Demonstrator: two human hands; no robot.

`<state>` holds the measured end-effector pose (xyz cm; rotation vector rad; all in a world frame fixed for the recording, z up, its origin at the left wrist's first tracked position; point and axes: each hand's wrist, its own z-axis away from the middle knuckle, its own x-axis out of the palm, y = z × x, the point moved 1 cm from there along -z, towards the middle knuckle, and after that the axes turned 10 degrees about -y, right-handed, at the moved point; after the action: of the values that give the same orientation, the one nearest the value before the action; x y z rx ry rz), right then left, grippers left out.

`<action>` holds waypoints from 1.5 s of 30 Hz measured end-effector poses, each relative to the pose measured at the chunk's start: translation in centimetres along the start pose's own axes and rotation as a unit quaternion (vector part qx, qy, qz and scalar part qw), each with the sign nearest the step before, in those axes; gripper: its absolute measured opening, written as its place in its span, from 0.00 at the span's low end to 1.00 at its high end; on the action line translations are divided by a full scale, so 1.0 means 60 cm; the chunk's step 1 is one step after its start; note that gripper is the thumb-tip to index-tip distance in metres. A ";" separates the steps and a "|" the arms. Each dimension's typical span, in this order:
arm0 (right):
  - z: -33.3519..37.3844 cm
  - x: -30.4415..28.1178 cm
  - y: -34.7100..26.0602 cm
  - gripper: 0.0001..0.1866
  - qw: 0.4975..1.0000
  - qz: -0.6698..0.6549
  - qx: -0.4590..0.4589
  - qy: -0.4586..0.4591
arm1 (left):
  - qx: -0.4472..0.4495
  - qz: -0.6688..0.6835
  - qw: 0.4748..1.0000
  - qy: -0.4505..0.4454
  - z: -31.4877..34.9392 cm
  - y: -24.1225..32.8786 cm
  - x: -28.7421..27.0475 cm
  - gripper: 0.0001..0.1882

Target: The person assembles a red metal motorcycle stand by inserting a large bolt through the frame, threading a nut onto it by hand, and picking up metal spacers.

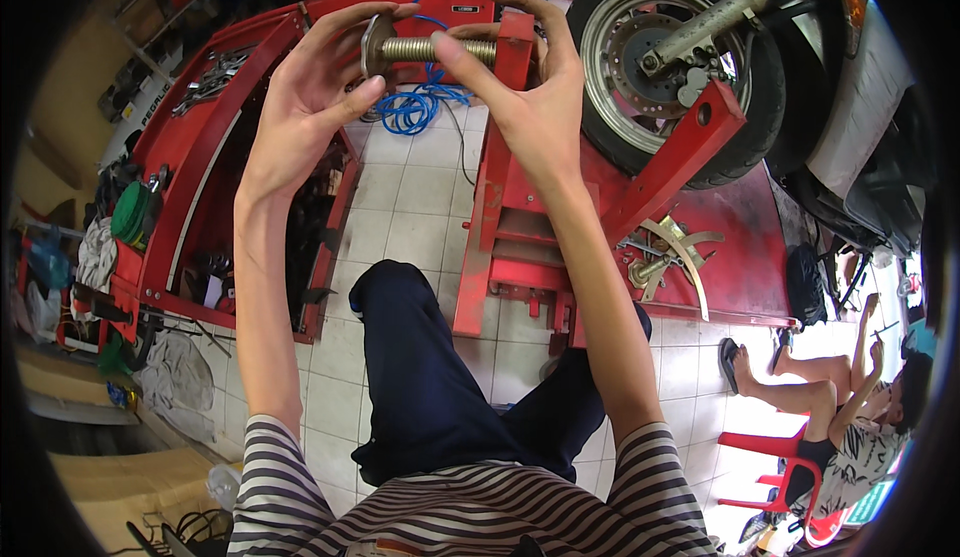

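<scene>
A thick threaded screw [410, 50] runs level into the top of a red upright metal post [514, 42]. At its left end is a round metal disc [374, 47]. My left hand [318, 87] curls around the disc, thumb at its lower edge and fingers over the top. My right hand [545, 102] reaches around the post from the right. Its thumb lies against the screw and another fingertip shows behind it; the other fingers are partly hidden by the post.
A motorcycle wheel [610, 67] stands on the red platform [745, 247], beside a slanted red arm [680, 157] and a curved metal part [685, 262]. Left is a red tool cart [190, 187]. Blue hose [410, 115] lies coiled beyond. A person [850, 417] sits at right.
</scene>
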<state>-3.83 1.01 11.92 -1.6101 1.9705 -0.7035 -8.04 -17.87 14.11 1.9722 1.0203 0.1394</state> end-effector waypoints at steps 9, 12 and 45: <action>0.001 -0.013 0.006 0.32 0.997 -0.035 0.060 0.019 | -0.089 0.187 0.955 0.210 -0.017 -0.037 0.046 0.23; 0.003 -0.007 -0.010 0.31 0.998 0.014 0.036 0.049 | -0.198 0.121 0.954 0.192 -0.002 -0.042 0.034 0.29; 0.003 0.003 0.013 0.17 0.998 -0.055 -0.003 0.040 | 0.145 0.456 0.865 0.150 -0.076 -0.076 0.019 0.13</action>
<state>-4.34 0.94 11.27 -1.7281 1.9525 -0.8168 -12.13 -12.86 13.11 2.6310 0.1918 0.8758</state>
